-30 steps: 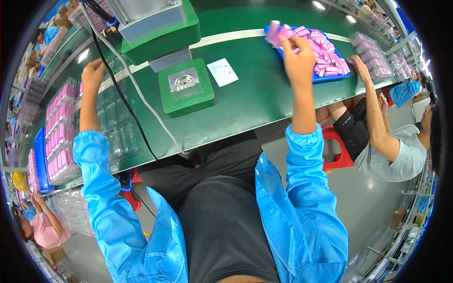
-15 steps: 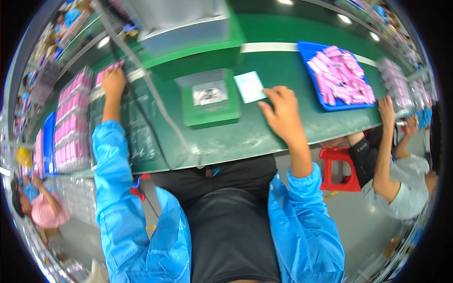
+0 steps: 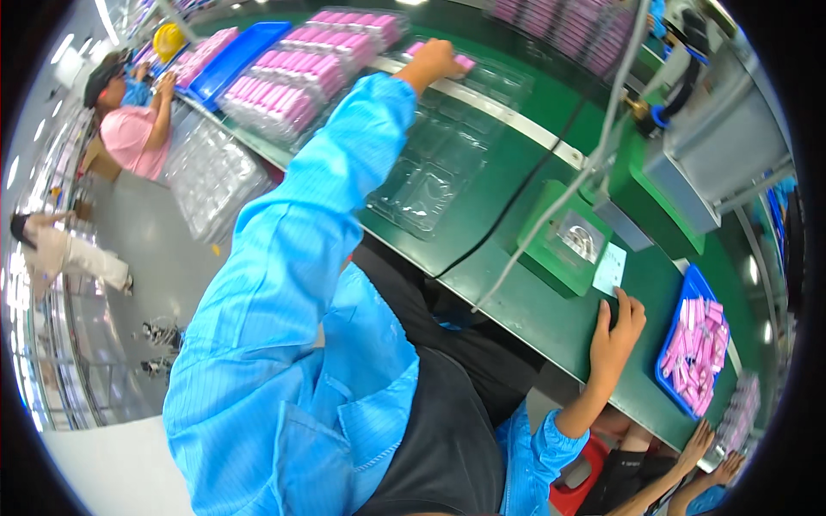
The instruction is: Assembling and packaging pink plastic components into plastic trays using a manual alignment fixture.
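Observation:
My left hand (image 3: 434, 64) reaches far out over a clear plastic tray (image 3: 486, 79), its fingers curled down on a small pink block-shaped piece (image 3: 465, 64). More pink shows on the other side of that hand, and the fingertips are partly hidden. Near the table's front edge, my right hand (image 3: 618, 331) is empty with fingers apart, the fingertips close to a pale card (image 3: 610, 268). Beside the card stands a green fixture block (image 3: 551, 268) with a shiny inset on top.
Stacked trays of pink pieces (image 3: 292, 73) and a blue tray (image 3: 237, 69) stand left. Empty clear trays (image 3: 422, 185) lie nearer. A blue bin of pink pieces (image 3: 693, 348) sits right. A grey-green machine (image 3: 714, 146), hose and black cable cross the table. Co-workers flank it.
The view has swung to the left, so the fixture and blue bin appear farther right. My left hand stays at the tray with pink pieces; my right hand stays near the card.

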`<state>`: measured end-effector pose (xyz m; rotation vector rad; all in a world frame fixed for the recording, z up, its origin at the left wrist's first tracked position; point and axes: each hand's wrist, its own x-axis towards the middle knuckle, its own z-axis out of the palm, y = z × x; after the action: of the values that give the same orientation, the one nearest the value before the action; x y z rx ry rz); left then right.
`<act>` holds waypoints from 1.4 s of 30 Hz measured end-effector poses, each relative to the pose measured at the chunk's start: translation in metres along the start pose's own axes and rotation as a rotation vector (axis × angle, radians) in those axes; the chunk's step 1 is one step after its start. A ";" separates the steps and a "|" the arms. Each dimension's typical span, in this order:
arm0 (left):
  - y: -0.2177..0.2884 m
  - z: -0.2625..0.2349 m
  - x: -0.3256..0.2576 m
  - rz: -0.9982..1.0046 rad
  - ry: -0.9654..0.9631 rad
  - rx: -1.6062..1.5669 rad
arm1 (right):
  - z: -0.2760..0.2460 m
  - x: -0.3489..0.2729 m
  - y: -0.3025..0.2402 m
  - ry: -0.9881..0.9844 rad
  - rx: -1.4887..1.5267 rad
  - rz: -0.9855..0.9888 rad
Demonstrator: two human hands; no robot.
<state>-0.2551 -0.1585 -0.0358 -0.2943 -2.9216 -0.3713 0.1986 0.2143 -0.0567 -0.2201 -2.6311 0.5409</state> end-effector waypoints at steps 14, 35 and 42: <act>0.041 -0.041 -0.017 0.052 0.138 0.223 | -0.003 0.003 -0.004 0.012 0.023 -0.030; 0.202 -0.050 -0.246 0.673 -0.144 -0.838 | 0.001 0.075 -0.078 0.028 0.636 -0.163; 0.198 -0.054 -0.249 0.677 -0.031 -0.843 | 0.004 0.073 -0.083 0.165 0.494 -0.240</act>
<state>0.0362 -0.0278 0.0096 -1.3285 -2.3012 -1.4216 0.1261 0.1552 0.0023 0.1944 -2.2387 1.0103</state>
